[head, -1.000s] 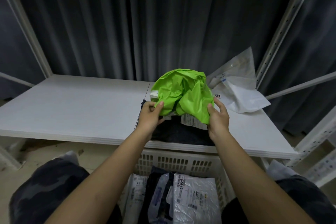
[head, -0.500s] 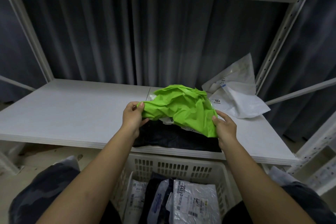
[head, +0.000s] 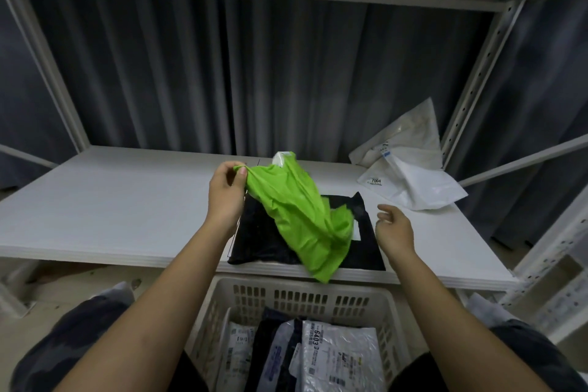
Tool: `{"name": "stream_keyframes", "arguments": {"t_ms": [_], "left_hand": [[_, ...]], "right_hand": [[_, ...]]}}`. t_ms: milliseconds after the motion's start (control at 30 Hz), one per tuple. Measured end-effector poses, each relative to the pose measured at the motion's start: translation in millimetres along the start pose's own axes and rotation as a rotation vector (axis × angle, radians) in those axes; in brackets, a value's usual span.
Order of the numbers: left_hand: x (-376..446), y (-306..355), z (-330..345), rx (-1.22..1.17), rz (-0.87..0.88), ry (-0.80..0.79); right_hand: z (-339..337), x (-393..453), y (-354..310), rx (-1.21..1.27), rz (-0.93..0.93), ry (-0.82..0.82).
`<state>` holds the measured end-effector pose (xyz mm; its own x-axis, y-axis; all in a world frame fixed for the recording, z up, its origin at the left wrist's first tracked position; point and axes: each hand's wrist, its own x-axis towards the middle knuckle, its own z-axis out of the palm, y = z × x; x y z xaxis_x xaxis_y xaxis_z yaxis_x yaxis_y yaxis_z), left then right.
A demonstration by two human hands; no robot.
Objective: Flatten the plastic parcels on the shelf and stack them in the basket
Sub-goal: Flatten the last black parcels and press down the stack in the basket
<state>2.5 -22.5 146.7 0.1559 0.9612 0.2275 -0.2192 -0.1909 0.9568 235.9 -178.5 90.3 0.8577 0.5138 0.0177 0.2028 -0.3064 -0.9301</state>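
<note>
Facing you is the white shelf (head: 105, 200), a wide board on a pale metal frame with dark curtains (head: 254, 73) hanging behind it. Below its front edge, between your knees, sits the cream slotted basket (head: 305, 299), which holds several parcels already: white and grey ones with printed labels, and a dark one standing among them. On the shelf, right in front of you, a black parcel (head: 264, 239) lies flat, its near edge reaching the board's front lip. Towards the back right corner a heap of white parcels (head: 410, 175) leans against the frame upright, one of them labelled 7004. Your left hand (head: 226, 192) is raised over the shelf and pinches one corner of the green parcel (head: 302, 219) between thumb and curled fingers. That crumpled green parcel hangs slantwise from the pinch, drapes down across the black parcel, and its lower tip overhangs the shelf edge just above the basket's rim. Your right hand (head: 394, 227) hovers near the green parcel's right side without touching it, fingers loosely bent and apart, holding nothing.
</note>
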Motion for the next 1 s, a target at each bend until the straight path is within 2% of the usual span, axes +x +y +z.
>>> {"name": "stream_keyframes", "arguments": {"t_ms": [100,167,233,300,367,533,700,1000], "left_hand": [[0,6,3,0.009,0.066,-0.067],[-2,10,7,-0.001,0.079,-0.116],[-4,12,12,-0.020,0.079,-0.140],[-7,14,14,-0.043,0.068,-0.141],[-9,15,15,-0.059,0.051,-0.125],[-11,17,9,-0.140,0.006,-0.075],[-11,15,2,-0.176,-0.038,-0.075],[-6,8,-6,-0.114,-0.148,-0.016]], "right_hand": [[2,-5,-33,0.043,-0.250,0.001],[8,-6,-57,0.022,-0.358,-0.132],[15,-7,-72,-0.067,-0.319,-0.348],[20,-9,-78,-0.108,-0.161,-0.544],[24,-15,-77,-0.042,-0.075,-0.613],[36,-24,-62,0.290,-0.175,-0.550],[44,-25,-58,0.174,-0.296,-0.314],[46,-25,-54,-0.036,-0.452,-0.209]]}}
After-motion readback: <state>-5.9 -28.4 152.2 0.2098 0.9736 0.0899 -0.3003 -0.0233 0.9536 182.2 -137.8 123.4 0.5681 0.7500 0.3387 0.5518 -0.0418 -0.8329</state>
